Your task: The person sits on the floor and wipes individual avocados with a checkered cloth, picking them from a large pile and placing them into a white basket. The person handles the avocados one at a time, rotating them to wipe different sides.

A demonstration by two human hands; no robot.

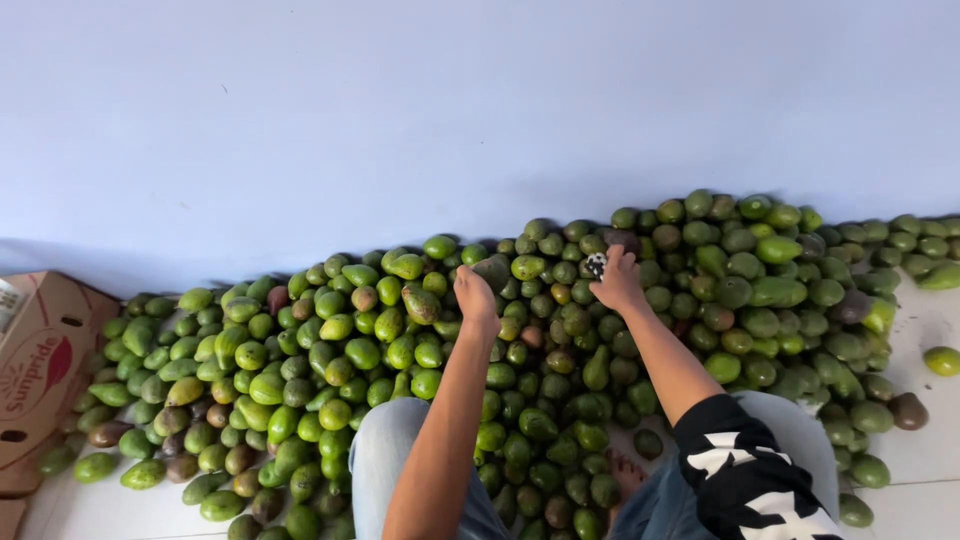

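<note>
A wide heap of green avocados [330, 360] lies on the white floor against a pale blue wall. My left hand [474, 295] reaches out over the pile and holds a dull green avocado [493, 270] at its far side. My right hand [618, 280] is stretched to the back of the heap and grips a small black-and-white object [596, 264]; what it is I cannot tell. Both forearms cross the middle of the pile. My knees in blue jeans [385, 450] show at the bottom.
A brown cardboard box [40, 370] stands at the left edge. Several darker, brownish avocados [908, 410] lie among the green ones. One lone avocado [941, 360] sits apart on the white floor [920, 460] at the right.
</note>
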